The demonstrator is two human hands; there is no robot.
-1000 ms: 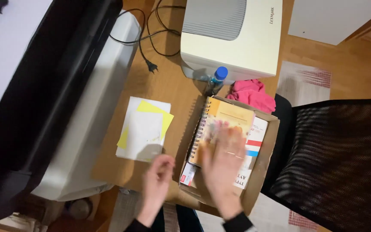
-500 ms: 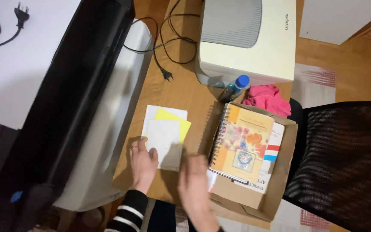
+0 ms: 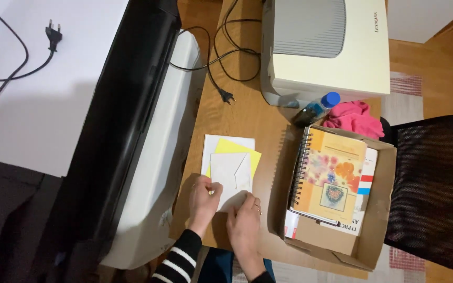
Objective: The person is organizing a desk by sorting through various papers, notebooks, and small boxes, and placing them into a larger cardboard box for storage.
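- On the wooden desk [image 3: 247, 112], near its front edge: left hand [image 3: 203, 198] and right hand [image 3: 244, 220] pinching the lower edge of a white envelope [image 3: 229, 175], flap side up.
- Beneath the grasped envelope: yellow sheet [image 3: 239, 150] and white sheet [image 3: 216, 144], stacked, corners showing above it.
- Right of the grip: open cardboard box [image 3: 378, 220] holding a spiral notebook [image 3: 329, 175] on top of other booklets.
- Beyond the box: plastic bottle with blue cap [image 3: 316, 108], lying beside a pink cloth [image 3: 355, 118] and a cream printer [image 3: 326, 47].
- Left of the grip: long white-and-black machine [image 3: 153, 131]; loose black cable with plug [image 3: 221, 91] above the papers.
- Far right: black mesh chair [image 3: 436, 194].
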